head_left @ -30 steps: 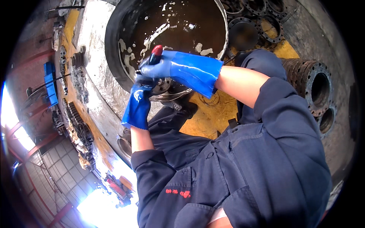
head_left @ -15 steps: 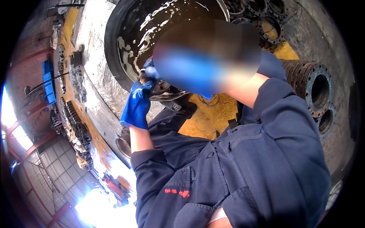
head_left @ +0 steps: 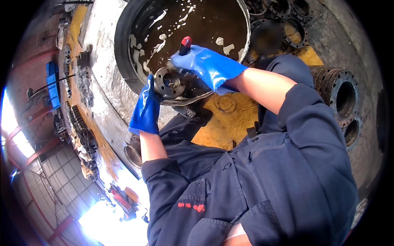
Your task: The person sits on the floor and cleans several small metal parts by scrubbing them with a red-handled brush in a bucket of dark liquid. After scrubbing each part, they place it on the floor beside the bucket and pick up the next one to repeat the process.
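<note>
My left hand [head_left: 147, 104], in a blue rubber glove, grips the left side of a round metal flange [head_left: 169, 83] with bolt holes around a central bore. The flange is tilted with its holed face up, at the near edge of a round tub [head_left: 123, 61] of brown, foamy liquid [head_left: 201, 24]. My right hand [head_left: 197, 61], in a matching glove, is closed around what looks like a brush [head_left: 185, 46] with a black, red-tipped handle. Its working end is partly hidden beside the flange's upper edge.
Rusty flanged rings [head_left: 344, 96] are stacked at the right, and more dark rings [head_left: 294, 33] lie at the far right. A metal ring-shaped part [head_left: 133, 156] sits by my left forearm. Greasy parts [head_left: 84, 139] line the left, near a blue box [head_left: 52, 86].
The flange's holed face now shows, where it was mostly covered before. My right hand, earlier lost in a blurred patch, is now visible with the red-tipped handle. My left hand has shifted slightly.
</note>
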A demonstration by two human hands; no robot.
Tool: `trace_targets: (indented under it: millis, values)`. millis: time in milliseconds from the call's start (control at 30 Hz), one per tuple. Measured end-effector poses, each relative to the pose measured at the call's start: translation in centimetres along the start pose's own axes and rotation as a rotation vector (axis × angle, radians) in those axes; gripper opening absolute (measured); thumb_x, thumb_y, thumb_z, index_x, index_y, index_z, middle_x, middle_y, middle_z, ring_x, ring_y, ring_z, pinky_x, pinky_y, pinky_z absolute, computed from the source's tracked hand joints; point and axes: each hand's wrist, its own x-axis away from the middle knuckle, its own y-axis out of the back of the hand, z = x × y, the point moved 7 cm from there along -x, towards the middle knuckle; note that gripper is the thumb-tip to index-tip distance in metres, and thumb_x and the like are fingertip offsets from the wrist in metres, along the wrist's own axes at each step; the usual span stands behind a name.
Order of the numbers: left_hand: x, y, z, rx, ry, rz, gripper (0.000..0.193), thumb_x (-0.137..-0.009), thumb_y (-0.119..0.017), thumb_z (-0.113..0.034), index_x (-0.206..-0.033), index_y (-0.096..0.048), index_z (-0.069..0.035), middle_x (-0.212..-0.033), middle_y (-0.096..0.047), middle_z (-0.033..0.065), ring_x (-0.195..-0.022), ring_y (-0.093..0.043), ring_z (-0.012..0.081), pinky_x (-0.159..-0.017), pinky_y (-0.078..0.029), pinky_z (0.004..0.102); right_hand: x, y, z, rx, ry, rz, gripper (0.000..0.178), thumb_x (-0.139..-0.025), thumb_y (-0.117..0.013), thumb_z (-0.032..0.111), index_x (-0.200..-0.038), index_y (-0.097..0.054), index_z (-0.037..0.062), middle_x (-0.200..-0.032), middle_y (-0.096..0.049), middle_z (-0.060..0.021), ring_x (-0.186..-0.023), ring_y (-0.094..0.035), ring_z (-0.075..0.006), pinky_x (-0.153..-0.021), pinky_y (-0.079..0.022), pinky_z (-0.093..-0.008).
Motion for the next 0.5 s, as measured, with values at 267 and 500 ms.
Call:
trace_targets:
  millis: [267, 500]
  values:
    - [-0.2, 1.1, 0.5, -0.034, 0.075, -0.09, 0.052, -0.106, -0.062, -0.035, -0.142, -0.059, 0.002, -0.13, -0.069, 0.0133, -0.114, -0.068, 0.0211, -0.098, -0.055, 0.035, 3.9, -2.2, 0.7, -0.014, 0.014, 0.255, 0.045, -0.101, -0.056, 0.043, -0.112, -0.071, 0.0023, -0.105, -0.071, -0.0107, -0.097, -0.062, -0.0201, -0.094, -0.046, -0.0345]
    - [1.0, -0.7, -0.2, -0.048, -0.142, 0.198, 0.052, -0.107, -0.062, -0.034, -0.141, -0.059, 0.005, -0.129, -0.07, 0.0135, -0.114, -0.068, 0.0208, -0.098, -0.055, 0.0361, -1.0, -0.4, -1.9, 0.482, -0.028, -0.11, 0.035, -0.092, -0.064, 0.04, -0.113, -0.075, 0.0138, -0.103, -0.077, -0.0138, -0.097, -0.074, -0.033, -0.088, -0.057, -0.0413]
